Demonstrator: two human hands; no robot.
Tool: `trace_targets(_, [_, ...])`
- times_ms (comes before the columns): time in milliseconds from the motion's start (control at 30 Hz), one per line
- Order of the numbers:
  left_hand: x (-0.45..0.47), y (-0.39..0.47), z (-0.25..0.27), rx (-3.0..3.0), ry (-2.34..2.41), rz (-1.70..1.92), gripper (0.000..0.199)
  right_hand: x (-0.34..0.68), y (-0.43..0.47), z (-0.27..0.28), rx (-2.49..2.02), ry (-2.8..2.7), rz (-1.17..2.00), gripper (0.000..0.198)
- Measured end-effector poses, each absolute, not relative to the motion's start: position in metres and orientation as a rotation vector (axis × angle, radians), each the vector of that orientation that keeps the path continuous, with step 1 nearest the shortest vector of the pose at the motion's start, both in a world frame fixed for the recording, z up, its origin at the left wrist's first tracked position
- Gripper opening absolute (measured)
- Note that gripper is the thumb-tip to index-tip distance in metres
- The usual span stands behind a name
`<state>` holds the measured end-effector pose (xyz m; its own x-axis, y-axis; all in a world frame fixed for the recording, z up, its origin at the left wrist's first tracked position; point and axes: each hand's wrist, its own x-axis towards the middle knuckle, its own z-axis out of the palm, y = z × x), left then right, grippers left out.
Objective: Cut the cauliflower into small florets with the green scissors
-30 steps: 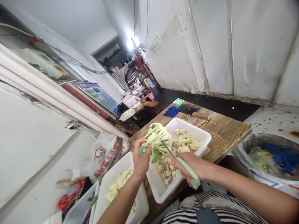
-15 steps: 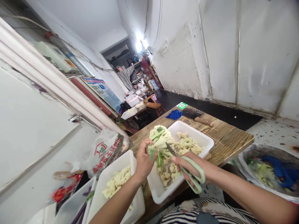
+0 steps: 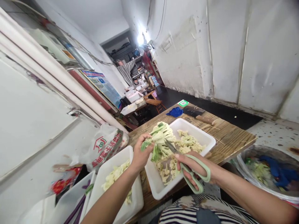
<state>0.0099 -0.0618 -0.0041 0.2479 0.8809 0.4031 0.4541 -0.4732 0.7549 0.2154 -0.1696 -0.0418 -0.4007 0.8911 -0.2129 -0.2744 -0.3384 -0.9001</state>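
Note:
My left hand grips a large head of cauliflower by its stem end, with green leaves hanging below the fingers. Green-handled scissors are in my right hand, fingers through the loops. Their blades point up and left, close against the underside of the cauliflower head; whether they touch it I cannot tell. Both hands are above a white tray that holds cut cauliflower florets. Left of it stands a second white bin with more cauliflower pieces.
On the wooden table lie a cleaver, a blue cloth, thin skewers and a green code card. A lined waste bin stands at right. Purple eggplants and a printed plastic bag are at left.
The scissors have opened wider and drawn back slightly to the lower right. My left hand keeps its hold and has shifted slightly, turning the cauliflower a little. The view has moved slightly.

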Motion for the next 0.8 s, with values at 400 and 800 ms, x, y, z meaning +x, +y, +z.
trace_targets(400, [0.003,-0.053,-0.009,2.061,1.079,1.196,0.022,0.223,-0.192,-0.027,-1.059,-1.332,1.75,0.057])
trace_targets(800, [0.0,-0.065,-0.006,2.391,0.856,1.288,0.017,0.232,-0.189,-0.006,-1.462,-1.773,1.14,0.054])
